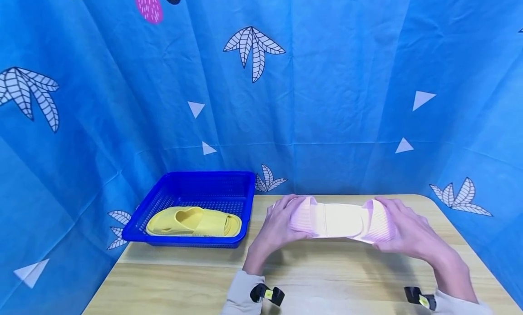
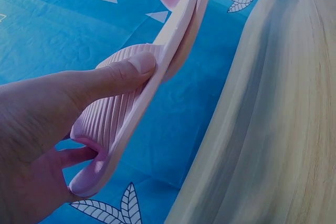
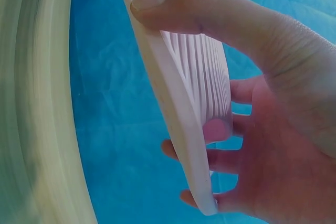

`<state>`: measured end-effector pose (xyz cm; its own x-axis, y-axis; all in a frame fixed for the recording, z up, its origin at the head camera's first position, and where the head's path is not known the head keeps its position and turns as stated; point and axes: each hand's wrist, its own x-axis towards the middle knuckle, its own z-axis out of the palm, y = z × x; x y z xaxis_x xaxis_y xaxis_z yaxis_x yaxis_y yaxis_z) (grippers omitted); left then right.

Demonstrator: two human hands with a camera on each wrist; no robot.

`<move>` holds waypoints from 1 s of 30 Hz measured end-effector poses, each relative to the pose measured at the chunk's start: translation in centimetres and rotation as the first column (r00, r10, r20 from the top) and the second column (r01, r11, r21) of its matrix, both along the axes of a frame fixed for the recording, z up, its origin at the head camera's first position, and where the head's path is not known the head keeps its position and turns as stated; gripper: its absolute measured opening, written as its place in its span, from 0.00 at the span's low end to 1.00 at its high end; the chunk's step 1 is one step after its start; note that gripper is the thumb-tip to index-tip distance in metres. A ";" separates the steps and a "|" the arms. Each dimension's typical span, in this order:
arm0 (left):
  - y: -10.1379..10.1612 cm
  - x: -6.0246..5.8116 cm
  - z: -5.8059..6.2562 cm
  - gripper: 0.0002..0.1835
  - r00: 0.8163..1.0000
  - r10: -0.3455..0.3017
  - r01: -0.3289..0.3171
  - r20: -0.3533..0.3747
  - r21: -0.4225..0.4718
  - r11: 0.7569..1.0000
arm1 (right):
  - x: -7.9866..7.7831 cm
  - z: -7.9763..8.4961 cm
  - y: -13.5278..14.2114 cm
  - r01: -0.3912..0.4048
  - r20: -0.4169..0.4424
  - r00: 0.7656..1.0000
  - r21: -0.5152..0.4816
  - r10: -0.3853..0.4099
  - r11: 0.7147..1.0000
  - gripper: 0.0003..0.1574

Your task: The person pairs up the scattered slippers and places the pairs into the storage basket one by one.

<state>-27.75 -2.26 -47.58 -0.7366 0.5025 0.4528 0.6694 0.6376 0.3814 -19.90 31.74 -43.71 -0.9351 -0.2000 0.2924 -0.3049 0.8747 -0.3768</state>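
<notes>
Two pale pink slippers with ribbed straps are held up over the wooden table, heels overlapping in the middle and toes pointing apart. My left hand (image 1: 278, 222) grips the left pink slipper (image 2: 121, 108); in the left wrist view the thumb lies along its sole edge beside the strap, other fingers behind the toe end. Around the right pink slipper (image 3: 202, 77) my right hand (image 1: 412, 231) closes from the other side, thumb on the near sole edge, fingertips showing past the far edge. The head view shows the soles' overlap as a bright, washed-out patch.
At the table's back left stands a blue plastic basket (image 1: 212, 185) with perforated sides. Yellow slippers (image 1: 171, 222) lie in it, nested together. The wooden table (image 1: 175, 283) ends against a blue patterned curtain (image 1: 335, 101) at the back and sides.
</notes>
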 end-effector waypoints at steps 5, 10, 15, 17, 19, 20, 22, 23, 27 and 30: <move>0.1 0.2 0.0 0.55 1.000 -0.014 0.014 0.000 0.000 1.000 | 0.0 0.1 -0.4 -0.010 0.005 1.000 0.002 0.010 1.000 0.70; 0.2 0.2 -0.1 0.55 1.000 -0.027 0.026 -0.010 -0.009 1.000 | 0.0 0.2 -0.7 -0.015 -0.007 1.000 0.011 0.015 1.000 0.70; 0.3 0.3 -0.3 0.55 1.000 -0.026 0.025 -0.014 -0.028 0.999 | 0.1 0.2 -1.0 -0.021 -0.013 1.000 0.020 0.021 1.000 0.71; 0.4 0.3 -0.3 0.56 1.000 -0.027 0.026 -0.016 -0.031 0.999 | 0.1 0.2 -1.2 -0.028 -0.013 1.000 0.017 0.028 0.999 0.71; 0.5 0.3 -0.3 0.56 0.999 -0.033 0.032 -0.016 -0.028 0.999 | 0.1 0.2 -1.4 -0.036 -0.010 0.999 0.013 0.036 0.999 0.71; 0.5 0.4 -0.3 0.56 0.999 -0.036 0.036 -0.016 -0.027 0.999 | 0.1 0.3 -1.6 -0.040 -0.006 0.999 0.009 0.040 0.999 0.71; 0.6 0.4 -0.3 0.56 0.999 -0.046 0.045 -0.015 -0.021 0.999 | 0.1 0.3 -1.8 -0.048 0.000 0.999 0.003 0.048 0.999 0.71; 0.6 0.4 -0.3 0.56 0.999 -0.049 0.049 -0.011 -0.017 0.999 | 0.1 0.3 -1.9 -0.051 0.001 0.999 0.001 0.051 0.999 0.70; 0.8 0.4 -0.5 0.56 0.998 -0.067 0.067 0.005 0.001 0.998 | 0.2 0.4 -2.3 -0.068 -0.005 0.998 -0.002 0.068 0.998 0.70; 0.9 0.3 -0.6 0.57 0.997 -0.078 0.077 0.020 0.013 0.997 | 0.2 0.4 -2.6 -0.080 -0.015 0.997 0.007 0.080 0.997 0.70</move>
<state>-27.40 -1.36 -48.20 -0.7049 0.5532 0.4439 0.7084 0.5794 0.4030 -19.70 29.10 -43.36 -0.9114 -0.2761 0.3051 -0.3799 0.8495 -0.3662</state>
